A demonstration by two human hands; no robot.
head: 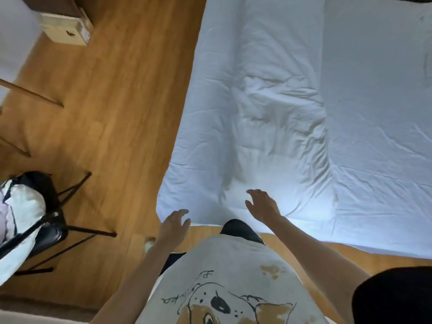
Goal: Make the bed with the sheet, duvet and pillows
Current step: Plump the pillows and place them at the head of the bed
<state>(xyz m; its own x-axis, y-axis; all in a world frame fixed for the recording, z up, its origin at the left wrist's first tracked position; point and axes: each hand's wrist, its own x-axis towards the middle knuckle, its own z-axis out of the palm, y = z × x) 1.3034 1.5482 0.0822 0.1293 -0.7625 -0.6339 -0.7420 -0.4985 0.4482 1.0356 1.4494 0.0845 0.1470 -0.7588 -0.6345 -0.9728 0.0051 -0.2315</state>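
A white duvet lies folded and creased along the left half of the bed, on top of a white sheet that covers the mattress and hangs over its near edge. My left hand hovers at the bed's near left corner, fingers loosely curved, holding nothing. My right hand hangs just above the duvet's near end, fingers spread and relaxed, also empty. No pillow is in view on the bed.
Wooden floor runs along the left of the bed. A black folding chair with white bedding piled on it stands at the left. A wooden cabinet corner is at the top left.
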